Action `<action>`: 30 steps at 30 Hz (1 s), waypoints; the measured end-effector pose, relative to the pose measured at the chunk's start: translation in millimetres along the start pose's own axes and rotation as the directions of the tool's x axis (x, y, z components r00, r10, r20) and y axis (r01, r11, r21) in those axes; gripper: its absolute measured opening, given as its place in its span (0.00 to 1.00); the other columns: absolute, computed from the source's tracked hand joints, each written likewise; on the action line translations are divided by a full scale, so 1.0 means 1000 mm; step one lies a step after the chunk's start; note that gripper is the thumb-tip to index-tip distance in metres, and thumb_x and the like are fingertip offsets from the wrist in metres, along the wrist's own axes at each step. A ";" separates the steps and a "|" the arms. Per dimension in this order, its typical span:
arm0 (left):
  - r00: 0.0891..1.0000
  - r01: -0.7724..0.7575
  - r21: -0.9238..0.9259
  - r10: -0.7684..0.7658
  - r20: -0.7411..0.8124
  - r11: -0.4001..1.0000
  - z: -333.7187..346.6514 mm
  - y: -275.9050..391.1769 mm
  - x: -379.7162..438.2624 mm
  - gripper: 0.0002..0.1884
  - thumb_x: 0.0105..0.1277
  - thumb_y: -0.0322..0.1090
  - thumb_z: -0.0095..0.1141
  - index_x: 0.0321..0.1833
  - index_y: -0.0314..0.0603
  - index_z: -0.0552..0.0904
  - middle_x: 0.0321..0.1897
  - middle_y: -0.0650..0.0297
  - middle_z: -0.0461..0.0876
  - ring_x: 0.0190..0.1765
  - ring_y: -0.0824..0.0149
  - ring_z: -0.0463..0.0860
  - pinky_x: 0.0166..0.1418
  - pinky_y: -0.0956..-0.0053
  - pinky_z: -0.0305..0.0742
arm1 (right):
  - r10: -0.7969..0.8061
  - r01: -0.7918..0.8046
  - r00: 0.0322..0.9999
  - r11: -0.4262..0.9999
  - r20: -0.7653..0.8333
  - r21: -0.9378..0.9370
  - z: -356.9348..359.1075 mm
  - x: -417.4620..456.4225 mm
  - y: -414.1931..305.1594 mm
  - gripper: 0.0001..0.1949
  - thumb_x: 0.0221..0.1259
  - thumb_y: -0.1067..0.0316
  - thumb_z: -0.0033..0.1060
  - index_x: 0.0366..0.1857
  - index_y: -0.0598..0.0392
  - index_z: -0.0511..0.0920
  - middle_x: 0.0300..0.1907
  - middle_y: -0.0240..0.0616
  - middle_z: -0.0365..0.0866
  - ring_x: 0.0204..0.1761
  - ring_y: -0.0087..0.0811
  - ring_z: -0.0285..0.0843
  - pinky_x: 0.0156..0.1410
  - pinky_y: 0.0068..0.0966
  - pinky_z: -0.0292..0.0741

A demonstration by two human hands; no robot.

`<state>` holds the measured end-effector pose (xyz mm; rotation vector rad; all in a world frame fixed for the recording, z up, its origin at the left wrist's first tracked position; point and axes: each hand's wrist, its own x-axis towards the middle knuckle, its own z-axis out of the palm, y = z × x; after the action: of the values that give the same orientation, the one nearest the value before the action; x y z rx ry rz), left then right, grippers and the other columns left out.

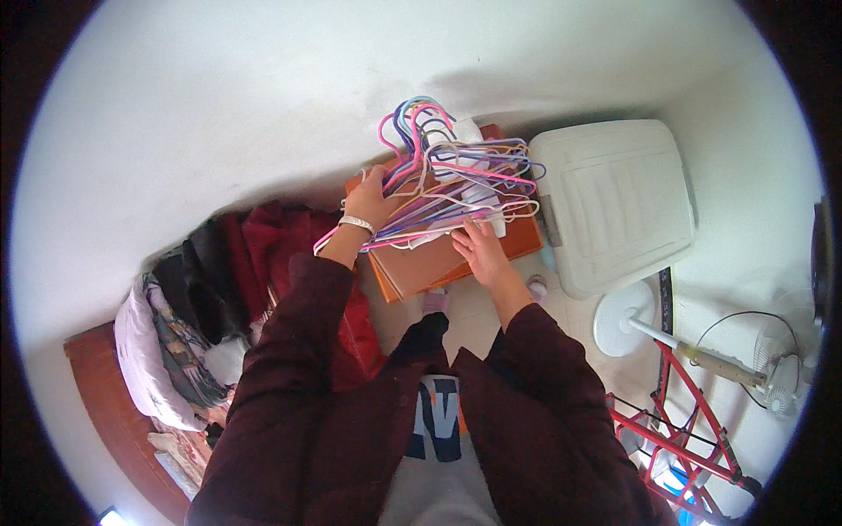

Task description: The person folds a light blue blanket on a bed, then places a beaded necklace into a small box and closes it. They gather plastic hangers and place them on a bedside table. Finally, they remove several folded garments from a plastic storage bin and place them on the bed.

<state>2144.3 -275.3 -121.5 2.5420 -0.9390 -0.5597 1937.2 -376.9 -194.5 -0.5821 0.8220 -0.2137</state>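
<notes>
A bunch of coloured clothes hangers (454,191), pink, purple, blue, white and yellow, lies in front of me with the hooks towards the wall. My left hand (371,200), with a pale braided band at the wrist, grips the bunch near the necks of the hooks. At the near lower edge of the bunch is my right hand (481,253), its fingers apart and the fingertips at the hanger bars. Under the hangers are a white item (490,197) and a brown box or board (421,266), partly hidden.
Left of me, dark, red and patterned clothes (263,263) are piled by the wall, with a wooden board (118,407) beside them. A lidded whitish plastic bin (625,204) stands at the right. Nearer me are a white fan (684,348) and a red folding metal frame (691,434).
</notes>
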 end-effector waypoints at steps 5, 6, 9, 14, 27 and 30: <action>0.991 0.009 -0.158 -0.030 -0.129 0.987 -0.014 0.020 -0.028 0.25 0.53 0.45 0.66 0.51 0.42 0.74 0.43 0.52 0.81 0.48 0.53 0.80 0.48 0.63 0.74 | -0.083 0.083 0.991 0.997 0.104 -0.001 0.005 -0.017 -0.021 0.38 0.62 0.54 0.58 0.69 0.49 0.46 0.63 0.45 0.58 0.64 0.42 0.62 0.68 0.37 0.61; 0.968 -0.081 -0.127 0.047 -0.247 0.989 -0.019 0.027 -0.036 0.21 0.52 0.36 0.61 0.50 0.45 0.72 0.40 0.52 0.80 0.43 0.49 0.80 0.45 0.59 0.75 | -0.110 0.113 0.980 0.994 0.165 -0.010 0.005 -0.021 -0.028 0.38 0.61 0.54 0.58 0.70 0.48 0.45 0.64 0.46 0.58 0.63 0.42 0.62 0.69 0.37 0.61; 0.900 -0.198 -0.096 0.142 -0.412 0.976 -0.037 0.042 -0.060 0.22 0.49 0.30 0.61 0.50 0.45 0.72 0.39 0.53 0.80 0.43 0.49 0.80 0.44 0.59 0.75 | -0.127 0.154 0.961 0.984 0.246 -0.091 0.002 -0.039 -0.052 0.39 0.61 0.55 0.59 0.70 0.46 0.45 0.64 0.46 0.58 0.62 0.41 0.63 0.69 0.36 0.60; 0.866 -0.132 -0.129 0.051 -0.498 0.983 -0.067 0.068 -0.112 0.22 0.44 0.25 0.60 0.46 0.43 0.74 0.36 0.54 0.79 0.40 0.49 0.80 0.42 0.63 0.75 | -0.099 0.373 0.898 0.686 0.429 -0.624 0.009 -0.061 -0.067 0.23 0.60 0.64 0.60 0.59 0.55 0.67 0.58 0.43 0.68 0.58 0.29 0.67 0.63 0.27 0.65; 0.527 0.332 -0.495 -0.593 -0.609 0.803 -0.036 0.132 -0.285 0.21 0.48 0.30 0.60 0.47 0.42 0.71 0.36 0.50 0.79 0.40 0.45 0.79 0.42 0.57 0.73 | 0.587 0.103 0.663 0.544 0.465 -0.833 0.084 -0.165 -0.068 0.17 0.66 0.53 0.51 0.42 0.58 0.73 0.34 0.41 0.81 0.30 0.28 0.79 0.38 0.25 0.77; 0.500 0.389 -0.607 -0.712 -0.493 0.693 -0.025 0.127 -0.328 0.20 0.51 0.32 0.60 0.47 0.41 0.70 0.35 0.47 0.80 0.40 0.44 0.79 0.42 0.56 0.73 | 0.687 0.076 0.578 0.491 0.440 -0.868 0.094 -0.172 -0.041 0.18 0.68 0.51 0.47 0.39 0.58 0.74 0.30 0.41 0.80 0.28 0.29 0.79 0.36 0.26 0.77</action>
<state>1860.3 -138.8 36.3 2.2713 0.3257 0.1044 1893.4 -304.7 -12.6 -1.2772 0.0938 0.8736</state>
